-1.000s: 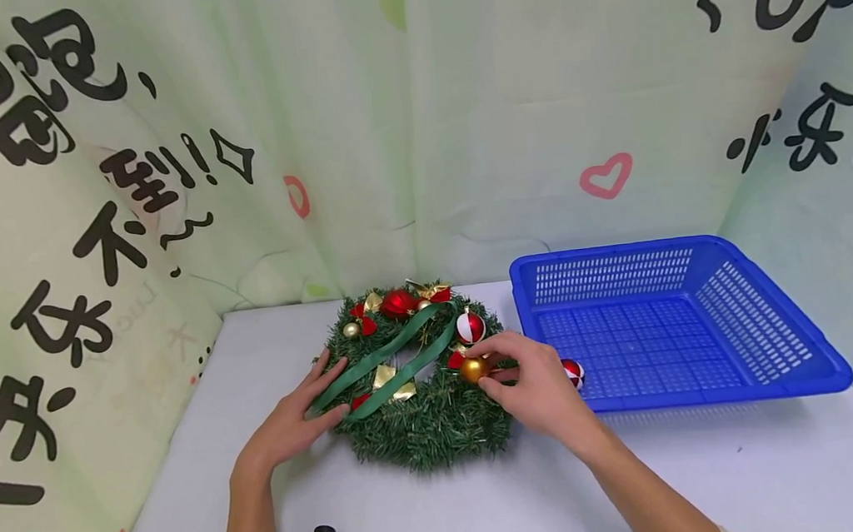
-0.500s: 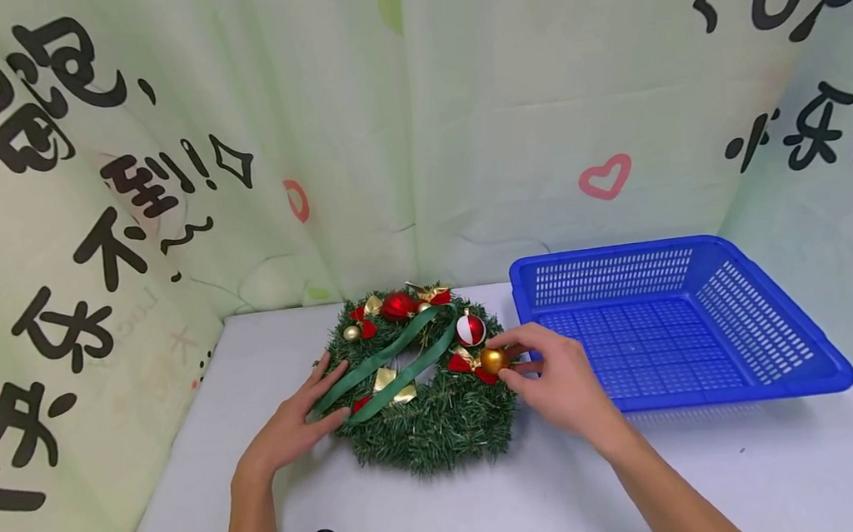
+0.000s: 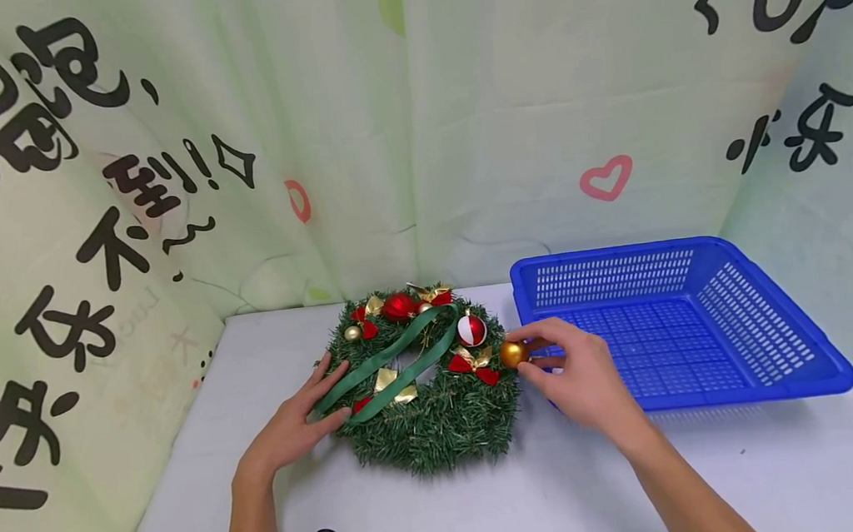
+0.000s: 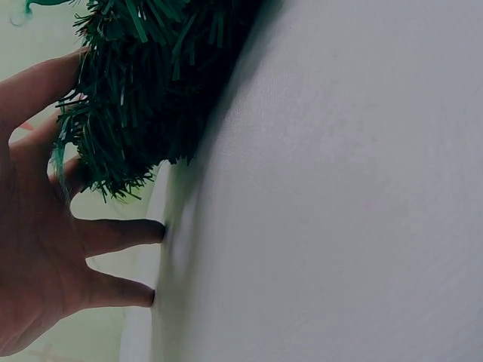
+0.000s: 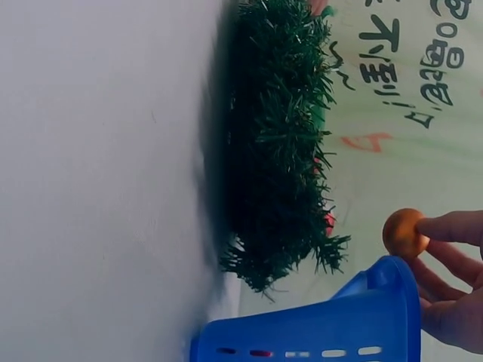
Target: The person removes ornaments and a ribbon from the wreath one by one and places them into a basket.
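Shifted rightward since the earlier frame, the gold ball (image 3: 513, 353) is pinched by the right hand (image 3: 579, 371), raised between wreath (image 3: 432, 432) and basket (image 3: 723, 399). Fingers spread, the left hand (image 3: 296, 425) rests on the wreath, likely steadying it near the back edge of the tabletop (image 3: 454, 518).

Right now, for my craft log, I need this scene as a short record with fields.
Left hand: fingers spread, touching the wreath on its left side
Right hand: pinching the gold ball
Gold ball: held up, apart from the wreath
On the wreath: green ribbon, red-and-white ball
Blue basket: on the table, right of the wreath
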Tool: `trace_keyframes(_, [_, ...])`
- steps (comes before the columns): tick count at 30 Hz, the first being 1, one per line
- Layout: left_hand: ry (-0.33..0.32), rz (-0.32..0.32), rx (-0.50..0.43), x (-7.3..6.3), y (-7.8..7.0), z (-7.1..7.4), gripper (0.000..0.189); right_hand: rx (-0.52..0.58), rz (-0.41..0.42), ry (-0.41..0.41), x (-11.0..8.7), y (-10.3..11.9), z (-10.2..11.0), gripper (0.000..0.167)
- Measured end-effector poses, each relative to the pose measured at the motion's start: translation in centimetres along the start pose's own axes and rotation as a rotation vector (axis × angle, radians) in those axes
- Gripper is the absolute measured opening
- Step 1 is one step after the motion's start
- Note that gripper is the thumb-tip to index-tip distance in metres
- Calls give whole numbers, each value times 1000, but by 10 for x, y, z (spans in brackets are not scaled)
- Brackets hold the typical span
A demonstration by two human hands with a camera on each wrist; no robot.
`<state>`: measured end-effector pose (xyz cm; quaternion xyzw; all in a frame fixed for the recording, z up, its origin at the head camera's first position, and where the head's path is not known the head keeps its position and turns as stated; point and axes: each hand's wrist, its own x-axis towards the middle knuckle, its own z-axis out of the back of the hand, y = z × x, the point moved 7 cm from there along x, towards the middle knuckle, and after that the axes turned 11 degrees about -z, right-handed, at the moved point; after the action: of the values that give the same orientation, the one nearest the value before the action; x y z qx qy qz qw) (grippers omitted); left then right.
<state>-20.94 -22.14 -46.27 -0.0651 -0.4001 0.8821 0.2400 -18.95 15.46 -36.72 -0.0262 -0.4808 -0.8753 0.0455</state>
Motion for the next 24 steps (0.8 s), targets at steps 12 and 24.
trace_keyframes(12, [3,0,9,0,-5,0,73,-17,-34,-29,-2,-8,17,33])
trace_keyframes(24, [1,-8,25,0,-1,0,71,-49,-79,-51,-5,-18,33,33])
